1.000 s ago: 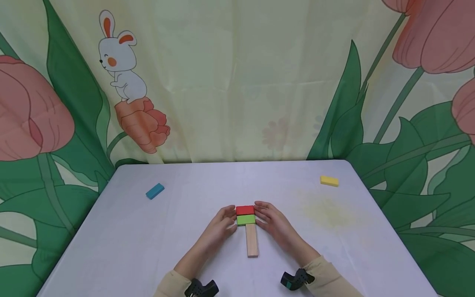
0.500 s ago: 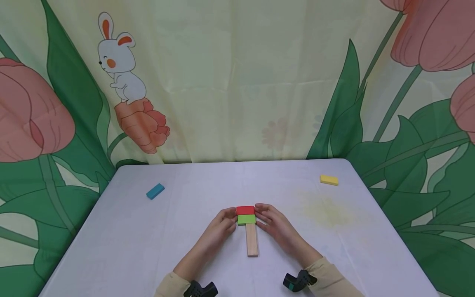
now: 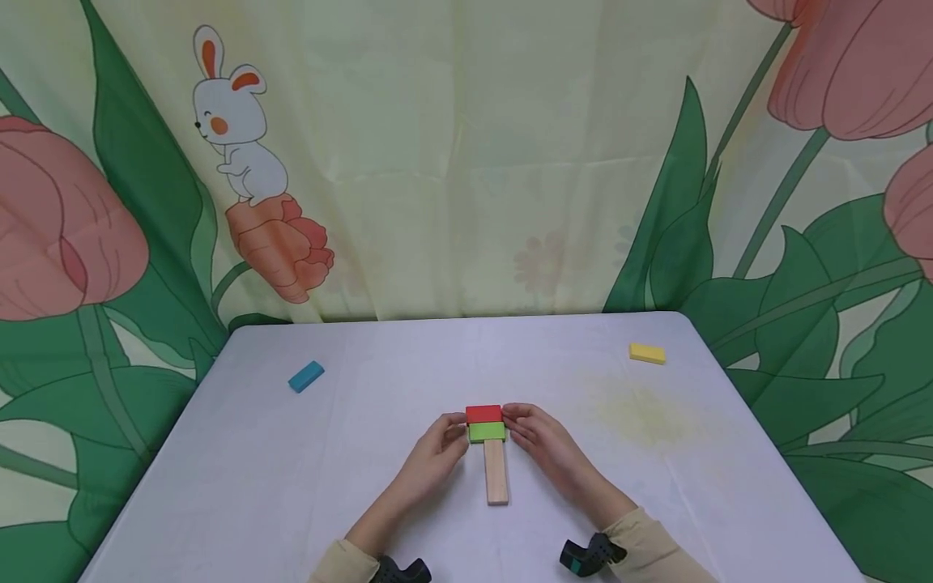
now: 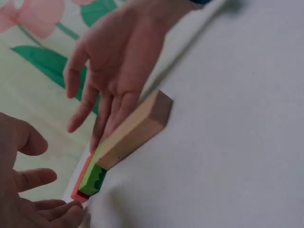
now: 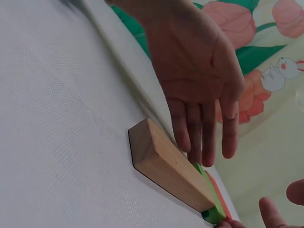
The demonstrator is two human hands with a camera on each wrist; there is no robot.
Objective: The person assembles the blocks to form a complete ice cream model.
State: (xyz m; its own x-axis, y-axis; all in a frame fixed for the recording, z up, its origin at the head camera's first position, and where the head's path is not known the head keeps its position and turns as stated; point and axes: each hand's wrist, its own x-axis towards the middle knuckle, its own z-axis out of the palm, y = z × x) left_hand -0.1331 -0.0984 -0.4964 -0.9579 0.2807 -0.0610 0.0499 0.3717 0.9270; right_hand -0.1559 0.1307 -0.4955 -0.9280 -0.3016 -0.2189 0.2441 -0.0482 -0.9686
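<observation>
A red block (image 3: 483, 414) and a green block (image 3: 487, 431) lie against each other, long sides together, mid-table. A plain wooden block (image 3: 496, 472) runs from the green one toward the person, forming a T. My left hand (image 3: 432, 457) rests beside the left ends of the coloured blocks, fingertips at them. At their right ends is my right hand (image 3: 551, 449), its fingers fairly straight and slightly bent. In the left wrist view the wooden block (image 4: 135, 130) lies between the two hands, touched by neither. A dark scalloped mark shows on the green block's side (image 4: 99, 180).
A blue block (image 3: 306, 377) lies at the back left of the white table (image 3: 240, 486). Toward the back right corner is a yellow block (image 3: 646, 354). Behind the table hangs a printed curtain (image 3: 466, 162) with tulips and a rabbit.
The green block has shifted very slightly right against the red one. Both hands stay at the block ends, with hardly any movement.
</observation>
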